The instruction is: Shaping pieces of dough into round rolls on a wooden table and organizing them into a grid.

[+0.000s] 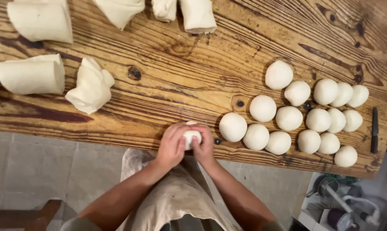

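We look straight down on a wooden table with strong grain and dark knots. At the lower centre of the frame, over the table's near edge, we see the left hand and the right hand drawn together and cupped around a single dough piece. Both hands are closed on it from either side, fingers curled over the top. The piece is pale, off-white and matt; only a small rounded patch shows between the fingers, and it looks smooth, without visible seams. Its underside is hidden by the palms, so we cannot tell whether it rests on the wood.

To the right of the hands, across the centre right of the frame, lie the finished dough balls: smooth, round, evenly sized, set in loose rows and many of them touching. At the far right edge a dark knife lies near the last balls. In the upper left and along the top of the frame we see large dough chunks, blocky, with flat cut faces and folded corners. A beige apron shows below the forearms.
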